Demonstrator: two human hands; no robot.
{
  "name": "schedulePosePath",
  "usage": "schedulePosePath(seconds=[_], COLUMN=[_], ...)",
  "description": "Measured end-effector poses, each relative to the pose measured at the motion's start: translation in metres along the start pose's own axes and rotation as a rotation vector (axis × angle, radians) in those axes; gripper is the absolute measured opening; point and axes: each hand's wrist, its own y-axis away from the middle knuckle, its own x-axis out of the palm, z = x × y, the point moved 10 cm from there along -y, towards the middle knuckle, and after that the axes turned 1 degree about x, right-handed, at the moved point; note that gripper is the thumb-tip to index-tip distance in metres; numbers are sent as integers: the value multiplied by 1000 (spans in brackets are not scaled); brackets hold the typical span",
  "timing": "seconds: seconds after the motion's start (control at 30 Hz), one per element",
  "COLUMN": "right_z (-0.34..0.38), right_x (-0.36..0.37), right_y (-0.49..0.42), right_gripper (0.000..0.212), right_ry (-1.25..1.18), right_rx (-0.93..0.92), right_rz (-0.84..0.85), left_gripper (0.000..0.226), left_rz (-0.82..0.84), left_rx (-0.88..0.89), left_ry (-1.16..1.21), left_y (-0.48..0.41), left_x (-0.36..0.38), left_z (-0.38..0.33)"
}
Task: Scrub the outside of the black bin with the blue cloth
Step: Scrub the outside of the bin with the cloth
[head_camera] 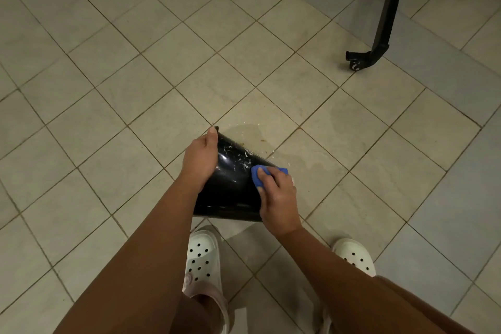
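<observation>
Head view looks straight down on one black bin [230, 187], one blue cloth [256, 177], two hands and two white clogs [203, 257] on a tiled floor [135, 62]. The black bin is tipped over between the hands, its wider end toward the person's feet and its narrower end pointing away; its glossy side shows white streaks and specks. The left hand [202, 157] reaches down with a straight forearm and grips the bin near its narrow end, thumb lying along the top edge and fingers wrapped over the far side out of sight. The right hand [279, 195] comes in from the right with bent wrist, its curled fingers bunched on the blue cloth and pressing it against the bin's right side. Just beyond the bin lies one wet patch [271, 133]. Well apart at upper right stands one black furniture leg [385, 13] with one caster [355, 65]
</observation>
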Motion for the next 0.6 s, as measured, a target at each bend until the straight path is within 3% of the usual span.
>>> schedulePosePath(seconds=[0.17, 0.33, 0.5, 0.6], right_z=[24, -12, 21, 37], right_x=[6, 5, 1, 4], right_y=[-27, -28, -3, -18], right_gripper=[33, 31, 31, 31], right_ry=[-73, -59, 2, -4], right_rx=[-145, 173, -87, -203], right_rz=[100, 43, -4, 58], left_gripper=[56, 55, 57, 55], left_rz=[14, 9, 24, 32], left_rx=[-36, -18, -34, -8], left_ry=[67, 59, 54, 44], left_y=[2, 2, 1, 3], left_x=[1, 2, 2, 6], left_z=[6, 2, 4, 0])
